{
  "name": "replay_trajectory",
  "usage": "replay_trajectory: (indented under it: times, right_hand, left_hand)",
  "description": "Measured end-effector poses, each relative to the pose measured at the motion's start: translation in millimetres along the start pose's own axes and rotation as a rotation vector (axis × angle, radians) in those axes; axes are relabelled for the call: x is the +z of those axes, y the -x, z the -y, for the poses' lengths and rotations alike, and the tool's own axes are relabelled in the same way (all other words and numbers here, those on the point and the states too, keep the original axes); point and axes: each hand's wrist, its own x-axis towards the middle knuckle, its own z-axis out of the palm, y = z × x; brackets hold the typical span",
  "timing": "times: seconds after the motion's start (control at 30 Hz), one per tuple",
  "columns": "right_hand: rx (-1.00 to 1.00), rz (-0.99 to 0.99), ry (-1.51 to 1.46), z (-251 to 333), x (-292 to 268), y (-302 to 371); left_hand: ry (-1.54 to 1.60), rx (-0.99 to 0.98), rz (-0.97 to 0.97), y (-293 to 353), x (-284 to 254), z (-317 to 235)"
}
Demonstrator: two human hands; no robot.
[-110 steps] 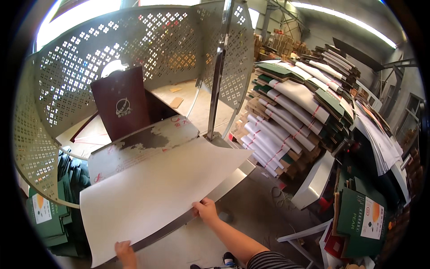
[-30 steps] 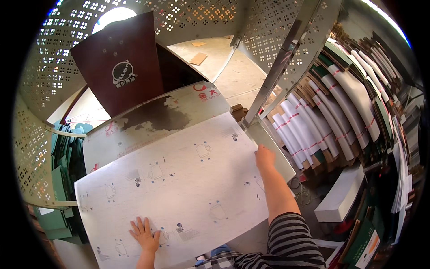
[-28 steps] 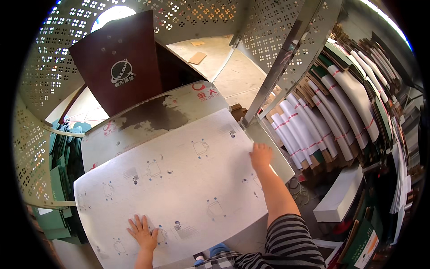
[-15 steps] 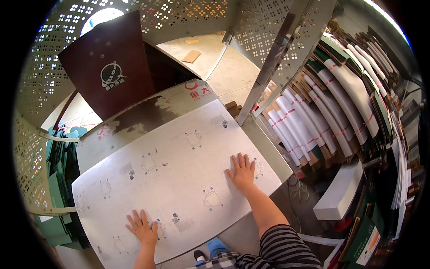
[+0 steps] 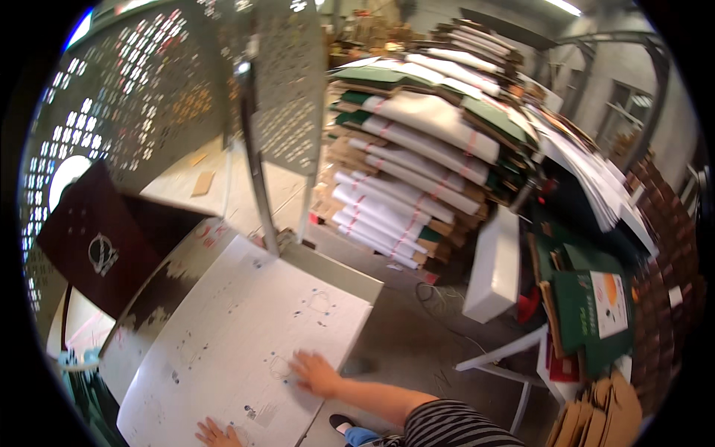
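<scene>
A large white sheet [image 5: 231,305], printed with small mug drawings and dark marks, lies over the top of a worn metal table [image 5: 167,261]. My right hand [image 5: 319,375] rests flat near the sheet's right edge, beside one mug drawing; its fingers are apart and slightly blurred. At the lower edge of the view, my left hand [image 5: 217,435] lies on the same sheet with spread fingers, its wrist out of view. Neither hand grips anything. Behind the sheet stands a dark maroon panel [image 5: 97,231] with a round white emblem.
A perforated metal guard [image 5: 186,82] and an upright post [image 5: 253,149] stand beyond the table. To the right are stacked white bundles tied with red cord [image 5: 387,216], a long white block [image 5: 495,264], green printed boards [image 5: 577,305] and brown cardboard pieces [image 5: 603,413]. A cable lies on the floor.
The view has swung to the right, so the table and sheet now sit lower left and more stacks show. My right hand has shifted nearer along the sheet; my left stays on it.
</scene>
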Motion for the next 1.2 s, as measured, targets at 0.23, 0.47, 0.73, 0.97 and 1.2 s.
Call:
replay_trajectory:
  times: [0.23,0.47,0.73,0.97,1.2]
  right_hand:
    - [0.352,0.464,-0.304,30,-44,289]
    - [1.098,0.1,-0.204,33,-103,484]
    - [1.503,-1.43,-0.214,-53,-240,590]
    - [1.841,-2.209,-0.075,-198,-293,778]
    - [1.234,-2.331,-0.992,-256,-285,855]
  left_hand:
    - [0.171,-0.032,-0.012,22,-18,6]
    - [0.436,0.458,-0.272,38,42,-104]
    - [0.824,1.399,0.061,214,-59,-323]
    - [0.884,1.676,0.134,357,-145,-528]
    - [0.837,2.015,0.158,522,-170,-682]
